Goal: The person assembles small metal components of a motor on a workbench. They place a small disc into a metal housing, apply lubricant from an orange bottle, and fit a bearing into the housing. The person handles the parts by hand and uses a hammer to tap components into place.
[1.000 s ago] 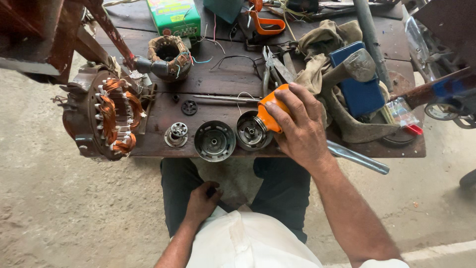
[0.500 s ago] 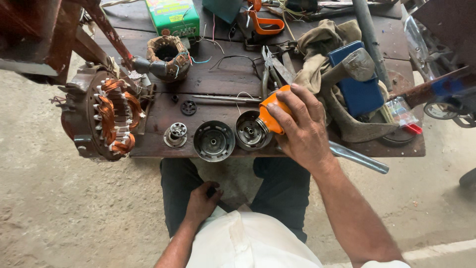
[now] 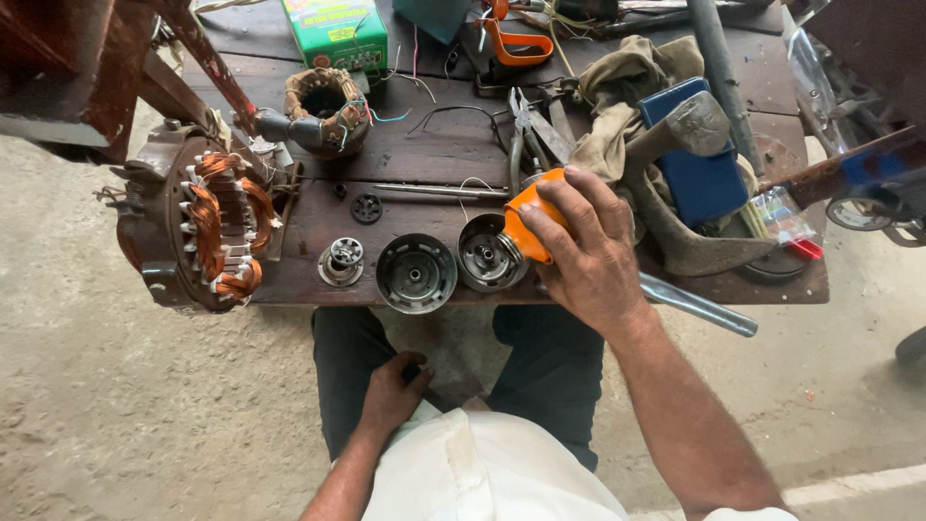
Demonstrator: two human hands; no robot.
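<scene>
My right hand (image 3: pixel 588 253) grips an orange bottle (image 3: pixel 529 224), tipped so its nozzle points into a round metal bearing cap (image 3: pixel 485 255) on the dark wooden bench (image 3: pixel 434 154). A second round metal cap (image 3: pixel 416 273) and a small bearing hub (image 3: pixel 341 262) lie in a row to the left of it. My left hand (image 3: pixel 391 394) rests on my left thigh below the bench edge, fingers curled, holding nothing that I can see.
A motor stator with copper windings (image 3: pixel 198 227) hangs over the bench's left end. A smaller coil (image 3: pixel 326 106), pliers (image 3: pixel 526 130), a green box (image 3: pixel 336 29), rags (image 3: pixel 627 87), a blue box (image 3: pixel 699 169) and a steel pipe (image 3: pixel 694 304) crowd the bench. Concrete floor lies below.
</scene>
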